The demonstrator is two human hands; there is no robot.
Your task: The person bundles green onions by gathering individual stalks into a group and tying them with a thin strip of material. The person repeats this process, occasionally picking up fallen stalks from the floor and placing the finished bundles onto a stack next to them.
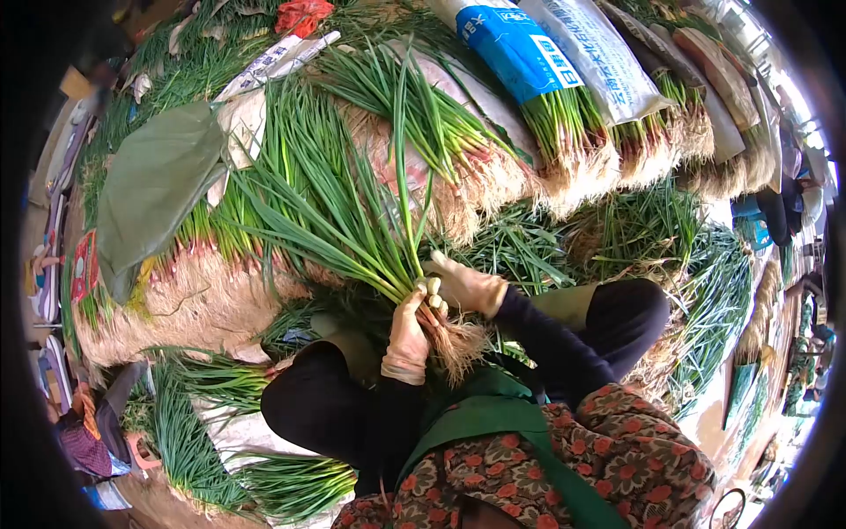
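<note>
A bunch of green garlic [366,256] with long flat leaves lies slantwise in front of me, its stems and pale roots near my lap. My left hand [407,339], in a pale glove, is closed around the stems just above the roots. From the other side my right hand [471,286], also gloved, grips the same stems with bent fingers. The hands nearly meet there, and some fingertips are hidden. Just beyond them, more green garlic [300,150] is laid in a thick row, with matted roots [203,300] facing me.
A blue-and-white plastic sack [515,48] and a whitish sack [595,57] cover bundles at the back. An olive sheet [159,189] drapes the left pile. Loose leaves [718,300] lie on the right. Another person [92,428] is at the far left.
</note>
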